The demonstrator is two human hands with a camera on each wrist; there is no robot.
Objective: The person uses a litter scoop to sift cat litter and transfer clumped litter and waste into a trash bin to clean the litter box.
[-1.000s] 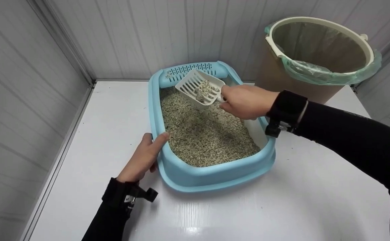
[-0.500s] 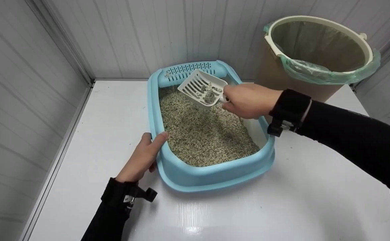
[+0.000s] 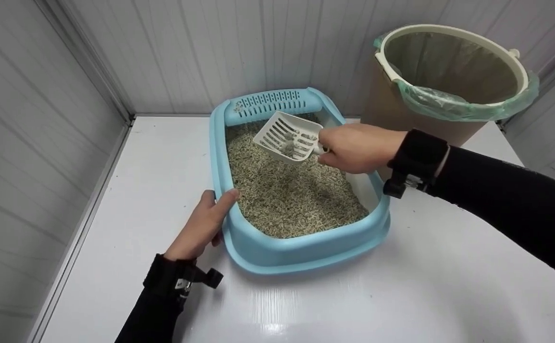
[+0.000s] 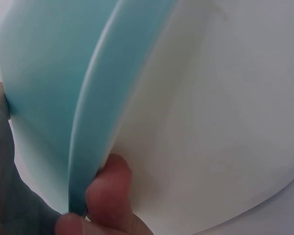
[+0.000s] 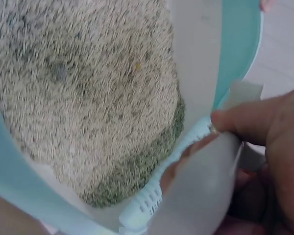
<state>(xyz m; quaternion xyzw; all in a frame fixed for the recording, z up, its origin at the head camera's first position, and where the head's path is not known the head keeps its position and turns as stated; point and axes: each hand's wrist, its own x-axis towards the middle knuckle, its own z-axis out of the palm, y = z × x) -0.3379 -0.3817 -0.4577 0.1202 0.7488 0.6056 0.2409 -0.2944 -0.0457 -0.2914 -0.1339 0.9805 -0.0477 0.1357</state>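
Note:
A blue litter box (image 3: 287, 257) stands on the white table, its bed of pale granular litter (image 3: 292, 205) showing in the head view. My left hand (image 3: 201, 224) grips its left rim, thumb over the top and fingers beneath; in the left wrist view those fingers (image 4: 110, 193) curl round the rim's edge. Over the far half of the litter my right hand (image 3: 356, 148) holds a white slotted litter scoop (image 3: 312, 126) by its handle. A grey clump (image 3: 288, 148) and a few granules lie in the scoop. The right wrist view shows the scoop's underside (image 5: 198, 188) blurred up close.
Behind and right of the box stands a tall brown bin (image 3: 385, 102) with a cream rim, lined with a green plastic bag (image 3: 454, 107). Grey panel walls (image 3: 201, 52) close off the back and sides. Small crumbs dot the white tabletop (image 3: 153, 171).
The scoop has moved slightly nearer and to the right, and most of the loose litter in it has dropped through the slots. The left hand stays on the rim.

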